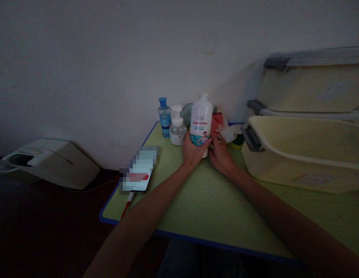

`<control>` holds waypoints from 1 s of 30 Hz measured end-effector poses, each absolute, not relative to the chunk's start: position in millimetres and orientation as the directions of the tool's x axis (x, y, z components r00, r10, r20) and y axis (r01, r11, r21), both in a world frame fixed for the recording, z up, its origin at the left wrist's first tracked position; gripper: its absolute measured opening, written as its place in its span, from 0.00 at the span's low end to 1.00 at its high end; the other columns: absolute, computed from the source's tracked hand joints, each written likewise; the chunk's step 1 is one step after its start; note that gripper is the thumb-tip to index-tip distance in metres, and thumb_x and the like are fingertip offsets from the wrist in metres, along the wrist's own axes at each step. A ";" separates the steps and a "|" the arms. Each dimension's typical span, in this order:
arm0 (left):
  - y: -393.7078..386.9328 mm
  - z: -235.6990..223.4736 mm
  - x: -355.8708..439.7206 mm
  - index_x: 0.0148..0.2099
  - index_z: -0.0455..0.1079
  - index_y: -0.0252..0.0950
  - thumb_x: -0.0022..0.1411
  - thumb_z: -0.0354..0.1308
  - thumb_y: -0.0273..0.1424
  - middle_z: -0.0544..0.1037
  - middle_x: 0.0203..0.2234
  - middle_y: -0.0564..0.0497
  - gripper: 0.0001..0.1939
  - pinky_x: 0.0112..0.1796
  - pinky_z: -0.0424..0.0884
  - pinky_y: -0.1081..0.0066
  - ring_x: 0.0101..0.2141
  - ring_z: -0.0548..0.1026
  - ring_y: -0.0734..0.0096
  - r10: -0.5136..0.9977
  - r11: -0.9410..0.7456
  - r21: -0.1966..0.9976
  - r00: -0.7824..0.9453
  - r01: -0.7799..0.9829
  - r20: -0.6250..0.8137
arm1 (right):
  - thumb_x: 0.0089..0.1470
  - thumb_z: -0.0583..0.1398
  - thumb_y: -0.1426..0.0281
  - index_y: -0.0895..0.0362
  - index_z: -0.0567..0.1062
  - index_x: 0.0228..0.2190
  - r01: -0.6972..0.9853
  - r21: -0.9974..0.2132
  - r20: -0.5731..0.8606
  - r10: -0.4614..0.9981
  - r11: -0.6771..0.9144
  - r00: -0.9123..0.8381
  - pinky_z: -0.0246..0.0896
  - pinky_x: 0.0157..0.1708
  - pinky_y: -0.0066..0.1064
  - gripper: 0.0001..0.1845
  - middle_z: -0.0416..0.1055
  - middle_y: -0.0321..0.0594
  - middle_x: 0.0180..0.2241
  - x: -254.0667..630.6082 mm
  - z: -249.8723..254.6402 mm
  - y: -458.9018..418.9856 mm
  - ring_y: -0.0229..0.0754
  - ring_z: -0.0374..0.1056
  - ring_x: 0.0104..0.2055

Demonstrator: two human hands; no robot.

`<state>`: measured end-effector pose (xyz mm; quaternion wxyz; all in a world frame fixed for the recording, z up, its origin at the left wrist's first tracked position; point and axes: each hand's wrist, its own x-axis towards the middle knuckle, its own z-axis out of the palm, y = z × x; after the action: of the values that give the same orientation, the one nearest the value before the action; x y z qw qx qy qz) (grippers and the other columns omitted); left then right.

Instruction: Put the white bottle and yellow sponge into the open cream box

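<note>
left hand (193, 150): clamped around the lower body of the white bottle (201, 116), thumb across the front. right hand (220, 153): at the bottle's lower right side, fingers partly hidden; whether it grips cannot be told.

progress, as judged: the hold on the bottle is established; the hold is not yet released. the bottle is upright above the near-wall part of the green table (179, 208); base contact cannot be confirmed. its white top (203, 94) is in place, so no opening is evident.

adjacent items, not held: clear pump bottle (178, 135), just beside the left hand; blue bottle (164, 120), farther left; red cloth (216, 124), behind the right hand.

outer items: open bin (283, 166), to the right; phone (140, 170), near the table's left edge, cable connected.
</note>
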<state>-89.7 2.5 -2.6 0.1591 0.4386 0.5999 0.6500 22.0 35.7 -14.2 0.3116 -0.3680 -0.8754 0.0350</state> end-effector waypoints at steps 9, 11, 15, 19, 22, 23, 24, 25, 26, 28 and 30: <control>1.3 -0.3 -88.9 0.43 0.66 0.33 0.41 0.68 0.35 0.75 0.35 0.47 0.26 0.38 0.71 0.66 0.34 0.74 0.66 0.730 -0.257 0.922 -0.567 0.291 0.383 | 0.50 0.46 0.75 0.58 0.55 0.53 0.535 -0.335 0.607 0.612 0.776 -0.507 0.49 0.58 0.53 0.26 0.69 0.50 0.48 21.5 -20.2 42.6 0.48 0.66 0.51; 0.9 0.2 -88.6 0.42 0.66 0.33 0.42 0.67 0.36 0.75 0.34 0.47 0.25 0.37 0.70 0.67 0.33 0.74 0.67 0.735 -0.258 0.927 -0.567 0.271 0.370 | 0.53 0.45 0.74 0.55 0.56 0.52 0.511 -0.364 0.619 0.612 0.779 -0.492 0.51 0.56 0.54 0.23 0.69 0.48 0.47 22.3 -19.9 42.9 0.49 0.67 0.49; 2.3 -1.6 -89.6 0.40 0.65 0.34 0.51 0.61 0.39 0.74 0.33 0.48 0.18 0.36 0.69 0.68 0.33 0.73 0.68 0.737 -0.319 0.927 -0.564 0.196 0.373 | 0.59 0.43 0.68 0.54 0.59 0.51 0.483 -0.398 0.629 0.615 0.780 -0.475 0.52 0.55 0.55 0.19 0.70 0.47 0.46 23.4 -17.6 41.1 0.48 0.67 0.47; 7.0 -7.2 -93.3 0.35 0.65 0.36 0.64 0.45 0.39 0.72 0.29 0.50 0.14 0.39 0.67 0.69 0.33 0.71 0.70 0.724 -0.340 0.931 -0.595 0.132 0.349 | 0.60 0.43 0.61 0.56 0.59 0.51 0.470 -0.417 0.618 0.622 0.778 -0.481 0.53 0.54 0.57 0.22 0.70 0.49 0.44 22.9 -16.0 38.0 0.50 0.66 0.48; 10.2 -9.8 -95.2 0.32 0.63 0.36 0.66 0.40 0.37 0.71 0.28 0.50 0.16 0.41 0.66 0.69 0.34 0.70 0.70 0.729 -0.337 0.937 -0.606 0.088 0.319 | 0.59 0.43 0.57 0.57 0.58 0.53 0.466 -0.440 0.597 0.637 0.768 -0.487 0.54 0.53 0.56 0.25 0.69 0.51 0.45 22.9 -14.1 35.3 0.52 0.64 0.50; 11.0 -10.1 -95.4 0.32 0.63 0.37 0.66 0.40 0.37 0.70 0.28 0.50 0.16 0.42 0.66 0.69 0.35 0.70 0.70 0.732 -0.340 0.937 -0.604 0.077 0.315 | 0.59 0.43 0.56 0.57 0.57 0.54 0.462 -0.446 0.592 0.640 0.767 -0.491 0.54 0.54 0.56 0.27 0.68 0.52 0.47 23.1 -13.2 34.4 0.52 0.63 0.52; 11.7 -10.1 -95.5 0.31 0.63 0.37 0.66 0.40 0.37 0.70 0.28 0.50 0.16 0.42 0.66 0.68 0.35 0.70 0.70 0.735 -0.341 0.937 -0.602 0.070 0.312 | 0.59 0.43 0.55 0.57 0.55 0.55 0.453 -0.455 0.588 0.640 0.767 -0.494 0.53 0.54 0.57 0.28 0.66 0.52 0.49 23.3 -12.2 33.7 0.53 0.62 0.53; 12.2 -10.1 -95.5 0.31 0.62 0.37 0.66 0.40 0.37 0.69 0.28 0.50 0.16 0.43 0.65 0.68 0.35 0.69 0.69 0.738 -0.342 0.938 -0.599 0.065 0.310 | 0.59 0.44 0.54 0.56 0.54 0.56 0.440 -0.465 0.586 0.639 0.769 -0.498 0.51 0.55 0.57 0.29 0.64 0.52 0.51 23.6 -11.4 33.1 0.53 0.59 0.55; 12.6 -10.1 -95.4 0.31 0.61 0.37 0.66 0.41 0.38 0.69 0.28 0.51 0.15 0.43 0.65 0.67 0.35 0.69 0.69 0.741 -0.342 0.938 -0.596 0.058 0.307 | 0.59 0.44 0.54 0.56 0.53 0.57 0.425 -0.475 0.586 0.637 0.771 -0.501 0.50 0.56 0.58 0.29 0.62 0.52 0.53 23.8 -10.7 32.8 0.54 0.57 0.57; 13.1 -10.4 -95.1 0.31 0.60 0.38 0.64 0.44 0.40 0.67 0.28 0.52 0.14 0.44 0.65 0.66 0.35 0.69 0.69 0.744 -0.342 0.938 -0.596 0.048 0.302 | 0.59 0.44 0.53 0.54 0.51 0.59 0.390 -0.499 0.585 0.633 0.774 -0.508 0.47 0.57 0.59 0.31 0.59 0.51 0.56 24.3 -10.0 33.2 0.54 0.54 0.59; 13.1 -11.2 -94.6 0.32 0.58 0.38 0.62 0.48 0.42 0.66 0.29 0.53 0.13 0.44 0.65 0.65 0.36 0.69 0.70 0.746 -0.348 0.937 -0.597 0.031 0.296 | 0.59 0.43 0.53 0.54 0.49 0.60 0.361 -0.515 0.589 0.627 0.777 -0.511 0.47 0.57 0.58 0.32 0.58 0.50 0.57 24.7 -10.3 34.5 0.54 0.53 0.60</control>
<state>-94.6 13.1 -11.2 0.2451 0.3764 0.5157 0.7296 24.7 34.5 -10.3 0.4012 -0.2895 -0.8531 0.1657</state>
